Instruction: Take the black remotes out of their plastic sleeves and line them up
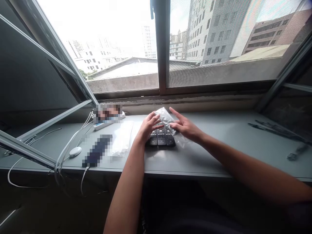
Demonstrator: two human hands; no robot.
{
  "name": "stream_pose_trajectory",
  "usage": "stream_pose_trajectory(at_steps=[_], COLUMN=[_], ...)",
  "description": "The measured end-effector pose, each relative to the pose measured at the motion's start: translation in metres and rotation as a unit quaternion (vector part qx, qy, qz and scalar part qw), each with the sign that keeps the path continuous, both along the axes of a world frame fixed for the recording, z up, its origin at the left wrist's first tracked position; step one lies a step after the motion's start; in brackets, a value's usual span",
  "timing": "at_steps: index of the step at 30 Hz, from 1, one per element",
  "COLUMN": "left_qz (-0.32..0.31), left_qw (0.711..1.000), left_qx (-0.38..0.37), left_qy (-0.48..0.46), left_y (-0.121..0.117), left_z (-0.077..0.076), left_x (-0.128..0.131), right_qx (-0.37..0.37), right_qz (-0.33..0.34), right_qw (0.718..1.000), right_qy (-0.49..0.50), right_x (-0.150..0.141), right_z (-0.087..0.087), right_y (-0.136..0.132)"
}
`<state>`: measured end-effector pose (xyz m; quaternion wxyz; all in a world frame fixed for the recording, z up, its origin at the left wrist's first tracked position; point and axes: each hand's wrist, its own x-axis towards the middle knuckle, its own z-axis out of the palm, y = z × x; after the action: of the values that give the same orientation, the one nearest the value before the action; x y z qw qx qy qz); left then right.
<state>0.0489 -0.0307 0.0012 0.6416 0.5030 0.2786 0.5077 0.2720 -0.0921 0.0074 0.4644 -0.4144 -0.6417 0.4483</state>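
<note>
My left hand [148, 127] and my right hand [185, 126] meet over a grey window ledge [219, 152]. Between them is a clear plastic bag [167, 119], held up at a tilt; both hands pinch it, the left at its near end, the right along its far side with fingers partly stretched. Under the hands lie three black remote controls [161, 138] side by side, their keypads facing up. More clear plastic trails onto the ledge right of the remotes.
Left of the remotes lie white plastic bags [122, 139], a blurred dark object [97, 150], a white power strip [107, 123] with white cables, and a small white oval device [75, 151]. Dark strips [275, 130] lie at the far right. An open window frame [48, 123] juts in at left.
</note>
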Motion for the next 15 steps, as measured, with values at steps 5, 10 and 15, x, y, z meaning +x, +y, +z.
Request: stream_pose_trajectory(at_steps=[5, 10, 15], left_qz=[0.114, 0.161, 0.182], left_qw=[0.993, 0.986, 0.983], left_qx=[0.007, 0.022, 0.027], left_qy=[-0.035, -0.023, -0.004], left_y=[0.007, 0.006, 0.009], left_z=[0.000, 0.003, 0.001], left_x=[-0.004, -0.009, -0.011], right_qx=[0.089, 0.018, -0.042], right_qz=[-0.145, -0.120, -0.065], right_qw=[0.954, 0.891, 0.872], right_qy=[-0.249, -0.438, -0.483], right_x=[0.016, 0.023, 0.028], right_z=[0.001, -0.004, -0.009], right_y=[0.009, 0.016, 0.023])
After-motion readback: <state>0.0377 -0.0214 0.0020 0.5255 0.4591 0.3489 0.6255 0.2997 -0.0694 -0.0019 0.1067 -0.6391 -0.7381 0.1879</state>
